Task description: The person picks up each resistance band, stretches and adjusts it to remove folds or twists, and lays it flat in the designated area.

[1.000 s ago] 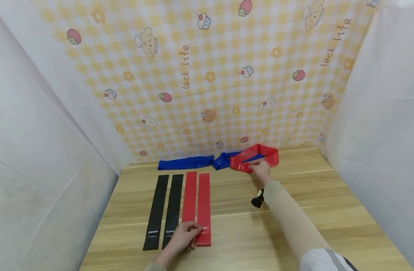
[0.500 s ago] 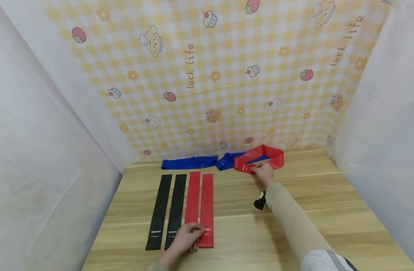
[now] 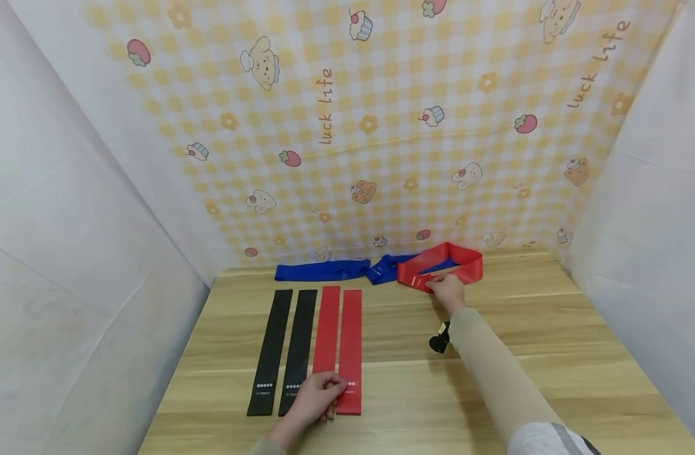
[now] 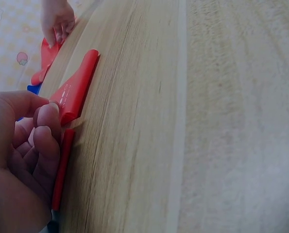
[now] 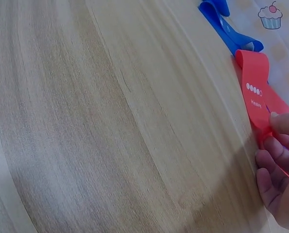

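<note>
My left hand pinches the left edge of a flat red resistance band near its printed end. In the left wrist view that edge of the red band is lifted between thumb and forefinger. To its left lie another flat red band and two black bands, side by side. At the back right, my right hand pinches the near side of an open looped red band. White dots and the word "Heavy" show on this looped band in the right wrist view.
Along the back edge lie a blue band and a crumpled blue band, the latter partly behind the looped red one. A black heart-shaped item lies by the right sleeve. A checked curtain closes off the wooden table.
The head view has turned slightly, so everything sits a little further right in it. Both hands keep their pinch on the red bands, with no clear movement against the table.
</note>
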A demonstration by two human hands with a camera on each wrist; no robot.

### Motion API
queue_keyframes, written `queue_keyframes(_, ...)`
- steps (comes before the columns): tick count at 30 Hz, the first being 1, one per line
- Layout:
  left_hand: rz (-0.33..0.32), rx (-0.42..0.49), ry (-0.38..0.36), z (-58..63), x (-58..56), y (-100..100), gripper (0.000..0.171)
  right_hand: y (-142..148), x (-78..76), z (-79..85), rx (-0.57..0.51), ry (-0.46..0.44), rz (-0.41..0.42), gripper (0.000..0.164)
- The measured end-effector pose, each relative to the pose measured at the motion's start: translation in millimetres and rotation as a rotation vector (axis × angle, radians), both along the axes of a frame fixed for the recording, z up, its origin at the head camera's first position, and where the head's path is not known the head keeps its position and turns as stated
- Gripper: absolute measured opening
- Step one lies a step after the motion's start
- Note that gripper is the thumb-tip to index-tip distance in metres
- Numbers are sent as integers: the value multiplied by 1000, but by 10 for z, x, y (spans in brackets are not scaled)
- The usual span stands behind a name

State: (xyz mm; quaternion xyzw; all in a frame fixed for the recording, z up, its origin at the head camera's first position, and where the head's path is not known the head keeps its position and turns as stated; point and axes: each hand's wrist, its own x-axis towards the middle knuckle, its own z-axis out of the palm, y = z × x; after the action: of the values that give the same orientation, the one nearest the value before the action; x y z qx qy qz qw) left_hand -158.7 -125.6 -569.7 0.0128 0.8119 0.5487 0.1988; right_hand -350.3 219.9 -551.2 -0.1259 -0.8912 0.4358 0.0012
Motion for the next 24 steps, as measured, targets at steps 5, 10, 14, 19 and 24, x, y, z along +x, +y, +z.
queue_keyframes(5,-8,7,-1,5,10,28,17,57,13,32,-6,13,-4,22)
queue_keyframes(10,-23,17,-26,21,12,13,17,81,8,111,-46,58,14,25)
queue_keyframes(14,-44,17,-43,59,4,-6,17,83,-6,260,-98,88,-4,25)
queue_keyframes(19,-71,9,-61,122,9,-6,18,100,-20,474,-214,77,-26,24)
queue_keyframes(24,-80,-8,-67,147,20,19,18,118,-1,632,-394,51,-38,27)
